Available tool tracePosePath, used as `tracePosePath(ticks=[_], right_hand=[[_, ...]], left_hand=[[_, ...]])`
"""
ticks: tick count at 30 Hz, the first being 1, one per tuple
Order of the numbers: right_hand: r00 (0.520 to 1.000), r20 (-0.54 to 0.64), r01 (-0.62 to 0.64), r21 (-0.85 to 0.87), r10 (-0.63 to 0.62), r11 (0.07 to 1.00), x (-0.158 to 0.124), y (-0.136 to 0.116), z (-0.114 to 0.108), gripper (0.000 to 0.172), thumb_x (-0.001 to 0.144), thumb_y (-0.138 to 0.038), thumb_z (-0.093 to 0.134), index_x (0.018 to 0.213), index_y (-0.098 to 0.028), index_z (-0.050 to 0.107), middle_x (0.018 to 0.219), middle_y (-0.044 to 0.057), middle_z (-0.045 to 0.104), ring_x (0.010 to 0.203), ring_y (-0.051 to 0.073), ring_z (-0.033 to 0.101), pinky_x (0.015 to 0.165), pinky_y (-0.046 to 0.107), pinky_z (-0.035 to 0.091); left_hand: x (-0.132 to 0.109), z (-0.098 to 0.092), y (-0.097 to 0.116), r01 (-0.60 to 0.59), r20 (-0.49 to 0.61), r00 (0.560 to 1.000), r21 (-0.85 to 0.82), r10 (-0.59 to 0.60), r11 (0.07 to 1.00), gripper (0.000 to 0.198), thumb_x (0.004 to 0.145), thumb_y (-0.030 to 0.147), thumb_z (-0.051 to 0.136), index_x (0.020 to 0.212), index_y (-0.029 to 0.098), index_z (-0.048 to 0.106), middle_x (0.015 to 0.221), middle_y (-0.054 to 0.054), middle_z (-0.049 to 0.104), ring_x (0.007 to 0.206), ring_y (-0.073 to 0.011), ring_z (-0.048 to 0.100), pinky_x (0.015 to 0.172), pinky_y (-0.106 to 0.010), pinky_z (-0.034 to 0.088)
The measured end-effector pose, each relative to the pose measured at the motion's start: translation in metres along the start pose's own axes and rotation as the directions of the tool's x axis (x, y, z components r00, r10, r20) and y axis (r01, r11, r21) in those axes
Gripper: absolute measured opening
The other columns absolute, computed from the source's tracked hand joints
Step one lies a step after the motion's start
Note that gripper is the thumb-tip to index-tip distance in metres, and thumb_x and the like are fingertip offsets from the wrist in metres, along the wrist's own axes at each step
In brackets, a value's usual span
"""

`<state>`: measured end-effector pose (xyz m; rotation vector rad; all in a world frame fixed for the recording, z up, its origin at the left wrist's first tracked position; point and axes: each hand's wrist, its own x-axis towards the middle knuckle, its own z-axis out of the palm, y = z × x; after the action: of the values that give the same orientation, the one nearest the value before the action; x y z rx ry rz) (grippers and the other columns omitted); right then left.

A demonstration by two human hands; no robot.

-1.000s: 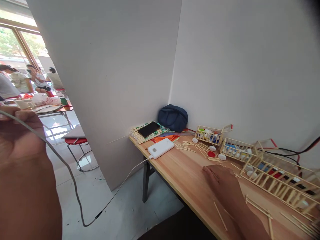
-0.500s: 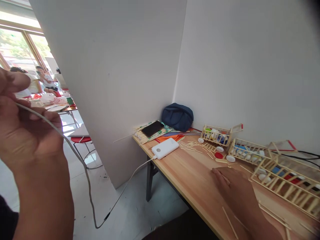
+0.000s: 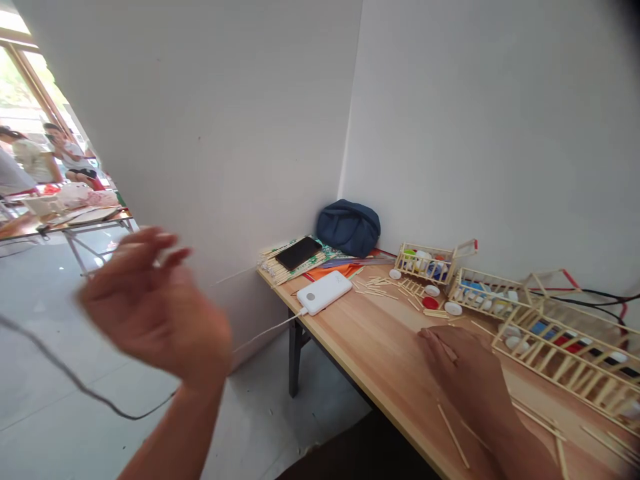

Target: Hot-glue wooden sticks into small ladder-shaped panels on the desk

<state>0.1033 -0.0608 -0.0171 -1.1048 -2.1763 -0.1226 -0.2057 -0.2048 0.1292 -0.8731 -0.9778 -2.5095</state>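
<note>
My left hand [image 3: 155,300] is raised in front of the wall, left of the table, and smeared by motion. Its fingers are loosely curled and apart, with nothing visible in them. A thin charging cable [image 3: 75,380] hangs to its left and passes behind the wrist. A white lead [image 3: 267,331] plugs into a white power bank [image 3: 324,292] on the table. My right hand [image 3: 465,367] rests on the wooden tabletop with its fingers bent together. A small pale strip shows at its fingers, too unclear to name. Thin wooden sticks [image 3: 453,437] lie beside that wrist.
Stick-built carts [image 3: 425,263] holding paint bottles line the table's wall side. Loose short sticks [image 3: 375,285], a red disc [image 3: 430,303], a black phone [image 3: 299,253] and a navy bag [image 3: 349,228] lie farther back. Other people [image 3: 70,153] sit at the far left.
My left hand has let go of the cable and moved right, towards the wall. The cable now hangs lower at the left. The right hand stays in place on the table.
</note>
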Motion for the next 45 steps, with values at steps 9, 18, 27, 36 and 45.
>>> tracePosePath(ticks=[9, 18, 27, 36, 45], right_hand=[[0.992, -0.128, 0.016, -0.007, -0.017, 1.0, 0.003, 0.002, -0.007, 0.04, 0.095, -0.045, 0.041, 0.081, -0.021, 0.069, 0.083, 0.007, 0.074, 0.083, 0.023, 0.066, 0.083, 0.038, 0.041], [0.968, -0.244, -0.055, 0.034, 0.062, 0.998, 0.005, 0.007, -0.011, 0.034, 0.095, -0.039, 0.043, 0.082, -0.021, 0.069, 0.081, 0.006, 0.073, 0.079, 0.021, 0.066, 0.076, 0.034, 0.044], [0.935, -0.242, -0.206, 0.224, 0.26, 0.952, 0.01, 0.005, -0.022, 0.033, 0.094, -0.037, 0.045, 0.079, -0.022, 0.07, 0.079, 0.003, 0.072, 0.078, 0.018, 0.067, 0.075, 0.03, 0.046], [0.92, -0.224, -0.285, 0.179, 0.321, 0.942, 0.011, 0.005, -0.024, 0.033, 0.093, -0.041, 0.044, 0.079, -0.021, 0.066, 0.079, 0.004, 0.071, 0.079, 0.019, 0.065, 0.076, 0.031, 0.044], [0.847, -0.259, -0.419, 0.214, 0.465, 0.883, 0.013, 0.006, -0.027, 0.036, 0.082, -0.055, 0.055, 0.071, -0.021, 0.06, 0.07, 0.001, 0.065, 0.064, 0.017, 0.059, 0.065, 0.029, 0.041]], left_hand=[[-0.129, 0.075, -0.048, -0.123, 0.76, 0.592, -0.243, 0.268, 0.962, 0.03, 0.089, 0.009, 0.044, 0.11, 0.025, 0.057, 0.109, -0.01, 0.064, 0.103, -0.0201, 0.059, 0.088, -0.041, 0.05], [-0.196, 0.144, -0.081, 0.081, 0.926, 0.356, -0.165, 0.126, 0.983, 0.028, 0.086, 0.006, 0.04, 0.1, 0.017, 0.061, 0.105, -0.007, 0.064, 0.105, -0.0167, 0.057, 0.096, -0.032, 0.046], [-0.238, 0.142, -0.111, 0.175, 0.97, 0.238, 0.005, -0.048, 0.984, 0.033, 0.081, 0.0, 0.039, 0.096, 0.017, 0.063, 0.1, -0.006, 0.065, 0.1, -0.0165, 0.058, 0.09, -0.03, 0.046], [-0.238, 0.135, -0.104, 0.196, 0.965, 0.249, 0.032, -0.081, 0.98, 0.03, 0.081, 0.002, 0.04, 0.095, 0.017, 0.063, 0.099, -0.006, 0.064, 0.1, -0.0174, 0.057, 0.09, -0.031, 0.046], [-0.242, 0.135, -0.109, 0.189, 0.961, 0.262, 0.043, -0.092, 0.981, 0.034, 0.078, -0.001, 0.044, 0.101, 0.017, 0.062, 0.103, -0.006, 0.061, 0.106, -0.0187, 0.053, 0.095, -0.032, 0.043]])
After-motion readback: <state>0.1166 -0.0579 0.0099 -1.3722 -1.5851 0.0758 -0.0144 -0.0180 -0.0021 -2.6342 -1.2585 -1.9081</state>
